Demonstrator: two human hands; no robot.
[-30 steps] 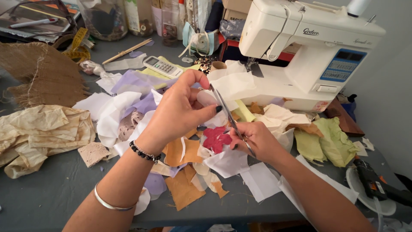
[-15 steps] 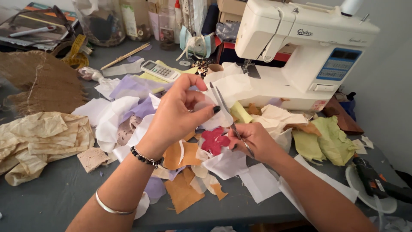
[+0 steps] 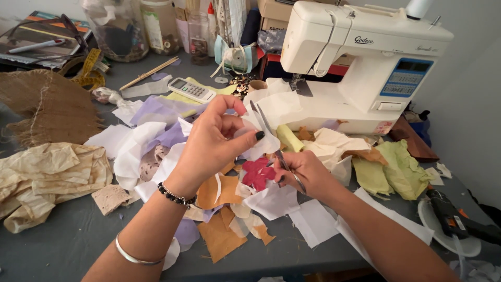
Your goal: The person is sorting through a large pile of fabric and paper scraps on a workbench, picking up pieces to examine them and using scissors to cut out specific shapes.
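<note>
Scissors cutting a white fabric scrap over the desk.

Left hand [image 3: 211, 143] pinches the white fabric scrap [image 3: 261, 133] between thumb and fingertips, grip clamped on it. Right hand [image 3: 305, 175], at 4 o'clock of the left, is closed through the handles of the scissors [image 3: 269, 136]; blades point toward 11 o'clock, slightly parted at the scrap's edge. A red fabric piece [image 3: 258, 173] lies just below. Sewing machine [image 3: 365, 62] at 1 o'clock; calculator [image 3: 192, 90] at 11 o'clock on the grey desk [image 3: 62, 240].

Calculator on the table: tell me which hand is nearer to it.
Left. The left hand sits just below and right of the calculator; the right hand, holding scissors, is farther right.
</note>
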